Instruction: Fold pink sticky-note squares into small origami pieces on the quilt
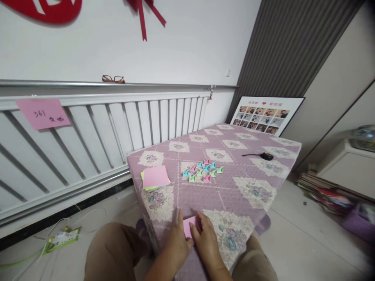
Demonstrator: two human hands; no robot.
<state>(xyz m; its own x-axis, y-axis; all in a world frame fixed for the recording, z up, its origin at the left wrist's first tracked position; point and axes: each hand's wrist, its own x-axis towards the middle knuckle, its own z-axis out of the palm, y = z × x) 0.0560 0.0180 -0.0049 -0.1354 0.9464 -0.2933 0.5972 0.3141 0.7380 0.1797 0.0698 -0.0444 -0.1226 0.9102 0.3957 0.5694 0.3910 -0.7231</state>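
A small piece of pink paper (187, 225) lies near the front of the table between my two hands. My left hand (179, 241) grips its left side, with the index finger extended along the edge and the thumb at the lower edge. On the other side, my right hand (207, 239) has its thumb pressed on the sheet and its fingers curled over the right edge. Beyond them sits a cluster of small folded paper pieces (206, 169) in pink, blue and green. To the left rests a stack of square coloured papers (156, 176), pink on top.
A floral purple tablecloth (202, 197) covers the table. A black round object with a thin strip (266, 156) lies at the right. Behind are a white radiator (140, 121) with a pink note (42, 113), glasses (113, 79) and a photo board (263, 113). A power strip (63, 240) is on the floor.
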